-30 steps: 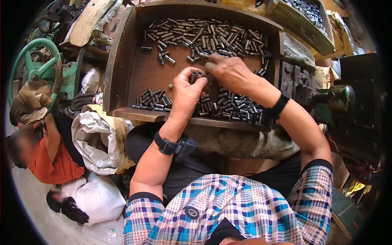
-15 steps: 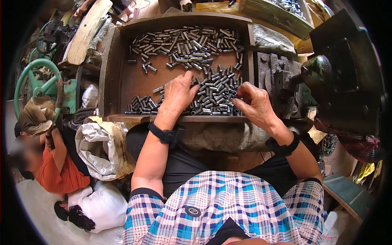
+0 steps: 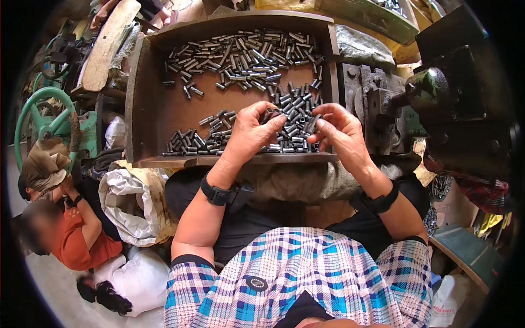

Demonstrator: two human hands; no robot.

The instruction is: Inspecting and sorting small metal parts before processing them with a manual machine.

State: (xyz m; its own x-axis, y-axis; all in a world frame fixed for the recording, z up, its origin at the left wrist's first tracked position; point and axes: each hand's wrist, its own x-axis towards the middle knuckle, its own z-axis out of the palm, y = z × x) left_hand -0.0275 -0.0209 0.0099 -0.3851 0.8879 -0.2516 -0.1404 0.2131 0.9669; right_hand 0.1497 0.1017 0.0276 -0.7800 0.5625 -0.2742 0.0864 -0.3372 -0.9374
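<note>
A shallow wooden tray (image 3: 145,104) with a brown bottom lies before me, holding many short metal tubes. Over its near side, my left hand (image 3: 247,134) is closed on a few metal tubes (image 3: 272,115), pinched between thumb and fingers. To its right, my right hand (image 3: 345,135) grips a dark metal tube (image 3: 313,124) by thumb and fingertips. Below and between the hands lies a dense heap of hollow tubes (image 3: 298,104). A smaller group (image 3: 186,143) sits in the near left corner. Longer, slimmer pieces (image 3: 240,52) spread along the tray's far side.
A dark, greasy machine (image 3: 377,101) stands close against the tray's right side. At the left are a green handwheel (image 3: 46,117) and an open white sack (image 3: 128,205). Two people (image 3: 90,235) are at the lower left. Another green-edged box (image 3: 391,24) sits at the far right.
Both hands have lifted from the heap with tubes in their fingers. My left hand has moved right, toward the right hand. The whole view has shifted slightly.
</note>
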